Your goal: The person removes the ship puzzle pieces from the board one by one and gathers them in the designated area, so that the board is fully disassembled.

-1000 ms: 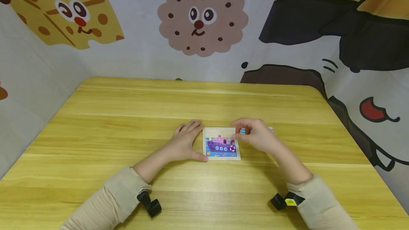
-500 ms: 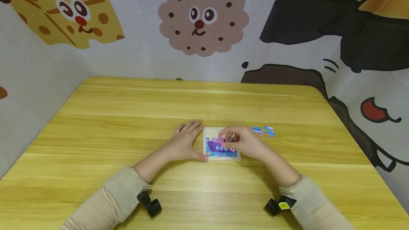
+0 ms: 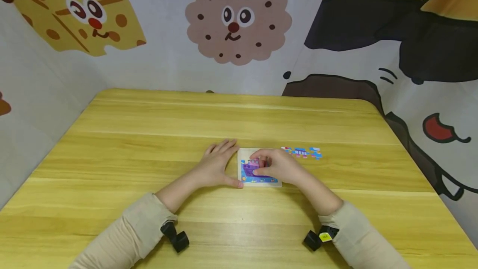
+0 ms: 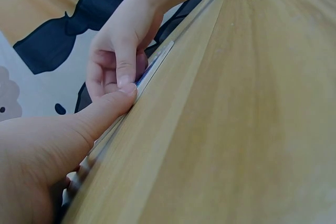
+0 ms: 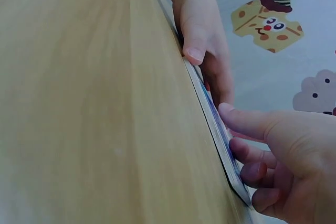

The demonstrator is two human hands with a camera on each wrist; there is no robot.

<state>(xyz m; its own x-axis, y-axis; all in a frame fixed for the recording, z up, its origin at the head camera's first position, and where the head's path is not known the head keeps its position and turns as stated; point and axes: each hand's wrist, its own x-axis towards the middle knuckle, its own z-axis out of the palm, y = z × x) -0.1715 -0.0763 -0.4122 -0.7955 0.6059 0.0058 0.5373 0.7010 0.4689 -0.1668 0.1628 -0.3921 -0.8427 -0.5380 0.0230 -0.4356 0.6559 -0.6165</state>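
A small jigsaw puzzle board (image 3: 248, 179) with a pale frame lies mid-table, showing a purple ship on blue water. My left hand (image 3: 214, 167) lies along its left side, fingers spread at the upper corner and thumb on the lower left corner. Over the board, my right hand (image 3: 281, 167) pinches a pink puzzle piece (image 3: 254, 162) with round windows, at the ship's upper part. Its fingers and palm cover the picture's right side. In the right wrist view, the thumb (image 5: 247, 121) is above the board's edge and the other fingers are curled; the piece is mostly hidden there.
Several loose blue and pink puzzle pieces (image 3: 301, 152) lie in a row right of the board, near its upper corner. The wooden table (image 3: 224, 115) runs back to a cloth printed with cartoon food. Black wrist cameras (image 3: 175, 238) hang at both sleeves.
My right hand has moved left from the board's upper right edge onto the ship picture with the pink puzzle piece, uncovering the loose pieces. The left hand has stayed in place.
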